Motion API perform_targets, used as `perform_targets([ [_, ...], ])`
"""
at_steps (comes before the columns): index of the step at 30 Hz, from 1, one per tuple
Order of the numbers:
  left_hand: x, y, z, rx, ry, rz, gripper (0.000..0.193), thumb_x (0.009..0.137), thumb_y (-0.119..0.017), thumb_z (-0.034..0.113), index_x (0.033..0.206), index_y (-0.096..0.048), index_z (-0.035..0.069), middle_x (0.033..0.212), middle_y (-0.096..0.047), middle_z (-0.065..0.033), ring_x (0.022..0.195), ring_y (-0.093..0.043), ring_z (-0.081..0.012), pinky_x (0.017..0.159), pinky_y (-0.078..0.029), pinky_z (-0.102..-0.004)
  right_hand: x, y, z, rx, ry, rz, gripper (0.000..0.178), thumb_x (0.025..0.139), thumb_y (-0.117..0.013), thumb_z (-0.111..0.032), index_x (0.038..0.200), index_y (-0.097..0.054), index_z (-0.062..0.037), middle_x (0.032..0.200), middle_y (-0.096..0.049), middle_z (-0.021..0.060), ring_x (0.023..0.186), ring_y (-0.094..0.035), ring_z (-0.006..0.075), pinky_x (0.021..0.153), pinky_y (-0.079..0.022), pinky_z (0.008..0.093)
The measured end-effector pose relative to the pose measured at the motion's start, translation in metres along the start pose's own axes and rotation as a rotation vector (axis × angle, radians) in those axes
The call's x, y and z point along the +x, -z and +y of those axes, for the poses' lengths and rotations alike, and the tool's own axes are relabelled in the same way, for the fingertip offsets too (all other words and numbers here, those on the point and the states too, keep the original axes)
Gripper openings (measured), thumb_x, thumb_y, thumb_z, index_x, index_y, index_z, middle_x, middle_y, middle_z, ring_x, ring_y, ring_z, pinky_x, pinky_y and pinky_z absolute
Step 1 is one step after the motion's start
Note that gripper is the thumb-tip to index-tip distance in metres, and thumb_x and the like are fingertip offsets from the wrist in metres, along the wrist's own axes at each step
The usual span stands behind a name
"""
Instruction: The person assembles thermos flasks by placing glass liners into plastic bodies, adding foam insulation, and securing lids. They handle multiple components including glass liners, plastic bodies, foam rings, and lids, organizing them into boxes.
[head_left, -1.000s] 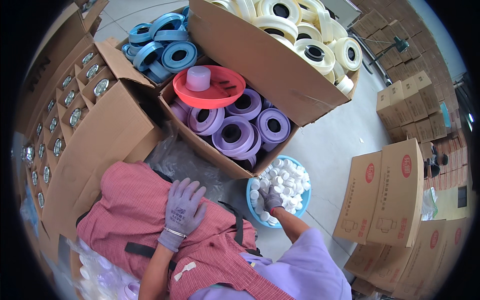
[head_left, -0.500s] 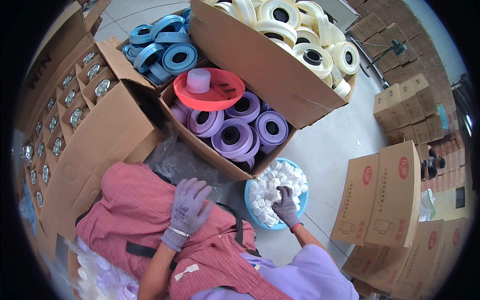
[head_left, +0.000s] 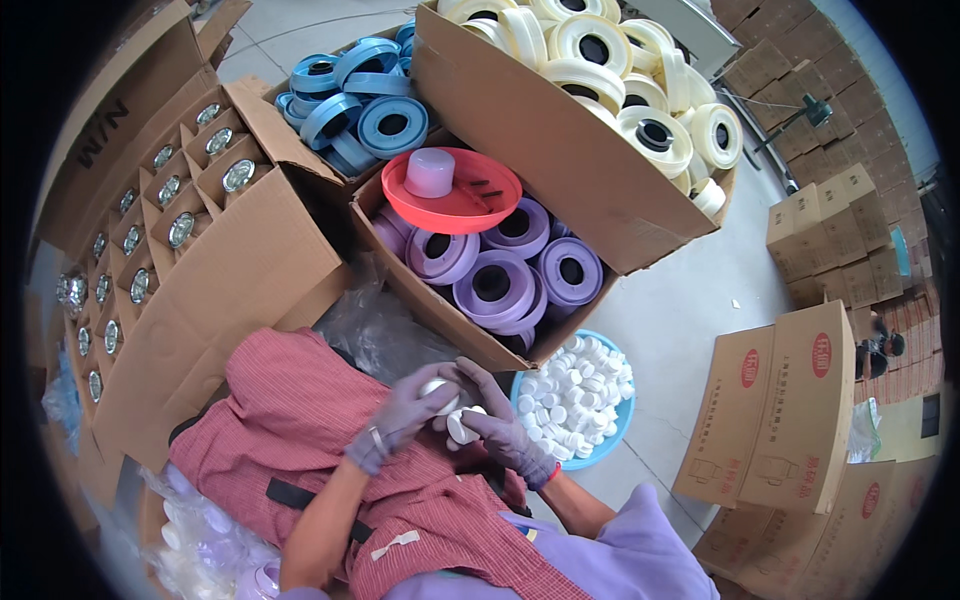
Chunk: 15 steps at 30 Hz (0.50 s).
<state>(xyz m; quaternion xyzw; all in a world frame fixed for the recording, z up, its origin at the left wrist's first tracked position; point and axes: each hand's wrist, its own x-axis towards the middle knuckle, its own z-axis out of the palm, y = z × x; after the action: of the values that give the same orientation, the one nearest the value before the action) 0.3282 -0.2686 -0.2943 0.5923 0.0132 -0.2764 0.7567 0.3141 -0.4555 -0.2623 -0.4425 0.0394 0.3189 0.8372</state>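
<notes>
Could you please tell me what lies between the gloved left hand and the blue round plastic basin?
In the head view, the gloved right hand, holding round white plastic caps, lies between them.

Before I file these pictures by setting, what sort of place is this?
Probably an assembly or packing workshop: round purple plastic parts fill an open brown cardboard box, small white round pieces fill a round light-blue basin, and closed brown cardboard cartons stand stacked at the right.

bright, even light — edges bend into black corners.
</notes>
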Motion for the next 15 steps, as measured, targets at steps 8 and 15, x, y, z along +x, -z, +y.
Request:
perform_targets([
  [8,-0.117,0.128,0.077,0.286,-0.295,0.868,0.045,0.097,-0.059,0.024,0.136,-0.052,0.004,0.107,-0.058,-0.0073,0.079,-0.060,-0.0111,0.073,-0.053,-0.0246,0.035,0.196,0.143,-0.878,-0.457,0.345,0.038,0.090,-0.059,-0.025,0.123,-0.060,-0.0068,0.083,-0.064,0.0124,0.079,-0.066,0.0239,0.067,-0.053,0.0368],
  [15,-0.157,0.117,0.043,0.321,-0.277,1.086,0.078,0.087,-0.065,0.010,0.153,-0.026,0.002,0.112,-0.055,-0.0076,0.093,-0.058,-0.0155,0.083,-0.050,-0.0273,0.113,0.209,0.226,-1.545,-0.330,0.169,0.065,0.086,-0.058,-0.022,0.148,-0.037,-0.0198,0.142,-0.043,0.0282,0.123,-0.051,0.0446,0.099,-0.046,0.0487],
])
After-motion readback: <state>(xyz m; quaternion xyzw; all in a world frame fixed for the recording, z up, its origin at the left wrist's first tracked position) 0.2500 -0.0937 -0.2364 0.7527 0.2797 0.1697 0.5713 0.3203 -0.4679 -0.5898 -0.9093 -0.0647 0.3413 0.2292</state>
